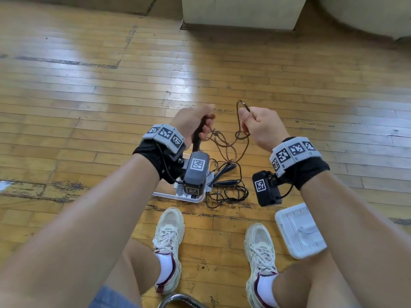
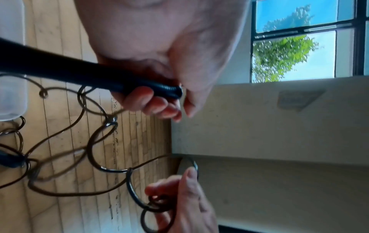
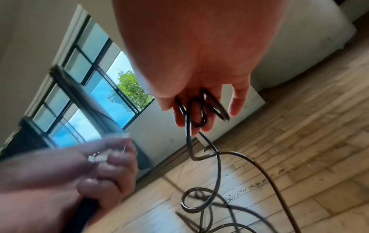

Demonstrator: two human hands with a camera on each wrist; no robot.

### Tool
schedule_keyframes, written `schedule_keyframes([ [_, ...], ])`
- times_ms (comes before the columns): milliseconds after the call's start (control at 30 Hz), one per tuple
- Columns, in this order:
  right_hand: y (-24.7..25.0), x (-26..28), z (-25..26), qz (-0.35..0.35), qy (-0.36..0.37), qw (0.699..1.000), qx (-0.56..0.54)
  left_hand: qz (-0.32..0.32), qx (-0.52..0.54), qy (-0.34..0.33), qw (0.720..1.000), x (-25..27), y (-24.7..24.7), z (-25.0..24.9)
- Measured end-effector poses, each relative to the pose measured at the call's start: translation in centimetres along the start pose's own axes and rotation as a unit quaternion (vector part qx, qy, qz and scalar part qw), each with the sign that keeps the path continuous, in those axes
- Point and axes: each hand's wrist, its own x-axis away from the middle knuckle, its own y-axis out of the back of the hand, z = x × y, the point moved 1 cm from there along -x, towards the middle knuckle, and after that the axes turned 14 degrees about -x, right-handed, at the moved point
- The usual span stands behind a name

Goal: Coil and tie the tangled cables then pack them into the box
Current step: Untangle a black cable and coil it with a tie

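We are gripping a thick black cable bundle in our left hand, fingers curled round it. Our right hand is pinching loops of the thin dark cable. Both are hanging above the white box, with more tangled cable lying just beside the box.

Left hand and right hand grip, seemingly, one tangled cable
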Motion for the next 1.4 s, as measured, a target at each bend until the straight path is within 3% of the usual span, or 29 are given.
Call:
schedule_keyframes([
  [67,-0.5,0.2,0.4,0.033,0.033,0.999,0.008,0.048,-0.056,-0.013,0.997,0.5,-1.3,-0.2],
  [167,-1.2,0.2,0.7,0.073,0.052,0.995,0.037,0.045,-0.101,-0.032,0.993,0.6,-2.6,0.1],
  [367,-1.5,0.5,1.0,0.115,0.049,0.991,0.051,-0.073,-0.094,-0.102,0.988,0.5,-2.3,0.1],
  [600,0.2,-0.4,-0.8,0.046,-0.076,0.99,0.106,-0.272,0.057,-0.114,0.954,-0.4,2.1,-1.1],
  [700,0.3,-0.6,-1.1,0.039,-0.117,0.987,0.099,-0.3,0.05,-0.115,0.946,-0.4,2.2,-0.9],
  [833,0.6,-0.6,-0.9,0.069,-0.134,0.989,-0.011,-0.333,0.046,-0.115,0.935,-0.6,2.9,-0.9],
  [933,1.1,-0.3,-0.6,0.053,-0.142,0.986,-0.068,-0.348,0.058,-0.105,0.93,-0.9,3.6,-0.6],
  [1033,1.1,-0.4,-0.5,0.024,-0.105,0.993,-0.045,-0.325,0.086,-0.095,0.937,-1.1,3.8,-0.5],
  [1167,1.3,-0.6,-0.2,-0.023,-0.068,0.984,-0.161,-0.236,0.137,-0.054,0.961,-1.0,3.7,-0.7],
  [1300,1.4,-0.8,0.6,-0.064,-0.086,0.938,-0.328,-0.136,0.088,-0.021,0.987,-0.6,2.8,-0.8],
  [1400,1.3,-0.6,0.9,-0.044,-0.071,0.935,-0.345,-0.047,0.038,-0.029,0.998,0.2,1.8,-1.2],
])
